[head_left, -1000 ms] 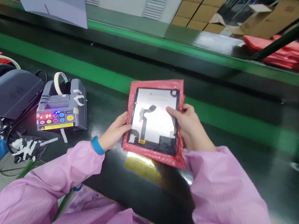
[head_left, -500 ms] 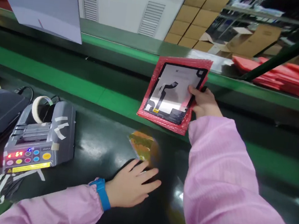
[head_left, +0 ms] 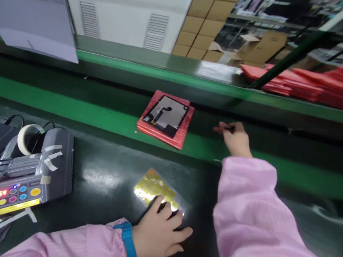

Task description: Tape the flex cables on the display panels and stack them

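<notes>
My left hand (head_left: 161,232) lies on the dark work surface with its fingers spread. Its fingertips reach the near edge of a clear sheet of yellow stickers (head_left: 158,187). My right hand (head_left: 237,138) is over the green belt, its fingers closed around a small dark object (head_left: 229,128) whose kind I cannot make out. To the left of that hand, and apart from it, a flat screen panel (head_left: 169,118) with a grey back, black edges and a black flex cable rests on red bubble-wrap bags (head_left: 187,126).
A tape dispenser (head_left: 30,170) with a lit display and a tape roll stands at left, with tape scraps in front. Behind the green belt (head_left: 98,118) runs a raised ledge (head_left: 121,54). Red bags (head_left: 325,84) are piled at right, by a slanted green post (head_left: 287,59).
My right hand has let go of the panel and red bag, which now lie on the belt, and has drawn away to the right. The left hand stays by the sticker sheet. The view has shifted.
</notes>
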`<state>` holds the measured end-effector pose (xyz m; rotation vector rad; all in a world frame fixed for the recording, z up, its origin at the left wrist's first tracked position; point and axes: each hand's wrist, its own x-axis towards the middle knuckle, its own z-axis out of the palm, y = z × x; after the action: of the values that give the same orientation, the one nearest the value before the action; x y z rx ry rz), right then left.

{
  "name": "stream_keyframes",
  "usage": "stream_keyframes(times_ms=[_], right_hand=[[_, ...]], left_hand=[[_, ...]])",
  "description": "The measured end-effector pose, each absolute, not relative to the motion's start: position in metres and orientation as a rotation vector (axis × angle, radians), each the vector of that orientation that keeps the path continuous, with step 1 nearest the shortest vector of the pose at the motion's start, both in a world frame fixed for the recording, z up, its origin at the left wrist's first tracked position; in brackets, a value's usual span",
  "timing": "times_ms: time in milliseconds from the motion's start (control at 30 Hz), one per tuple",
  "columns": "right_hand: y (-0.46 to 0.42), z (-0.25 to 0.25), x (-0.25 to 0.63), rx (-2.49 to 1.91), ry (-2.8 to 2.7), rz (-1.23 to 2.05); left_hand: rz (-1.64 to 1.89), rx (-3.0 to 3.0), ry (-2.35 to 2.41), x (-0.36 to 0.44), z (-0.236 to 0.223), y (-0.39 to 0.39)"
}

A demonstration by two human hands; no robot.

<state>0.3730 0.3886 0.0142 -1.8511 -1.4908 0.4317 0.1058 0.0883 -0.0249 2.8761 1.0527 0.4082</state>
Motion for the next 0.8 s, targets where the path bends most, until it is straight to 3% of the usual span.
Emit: stream_keyframes(times_ms=[200, 400, 633, 800], right_hand=[[0.238, 0.008, 0.488, -2.253, -1.508, 0.089], [0.139, -0.011, 0.545, -2.294, -1.544, 0.063], [0.011, -0.069, 0.528, -2.235, -1.166, 0.003], [-0.132, -0.131, 0.438, -2.287, -0.669, 0.131]], left_hand=[[0.354, 2.829, 0.897, 0.145, -0.027, 0.064], [0.290, 2.772, 0.911, 0.202, -0.021, 0.059], [0.103, 2.696, 1.312, 0.239, -0.006, 0.083], [0.158, 2.710, 1.549, 0.231, 0.016, 0.097]])
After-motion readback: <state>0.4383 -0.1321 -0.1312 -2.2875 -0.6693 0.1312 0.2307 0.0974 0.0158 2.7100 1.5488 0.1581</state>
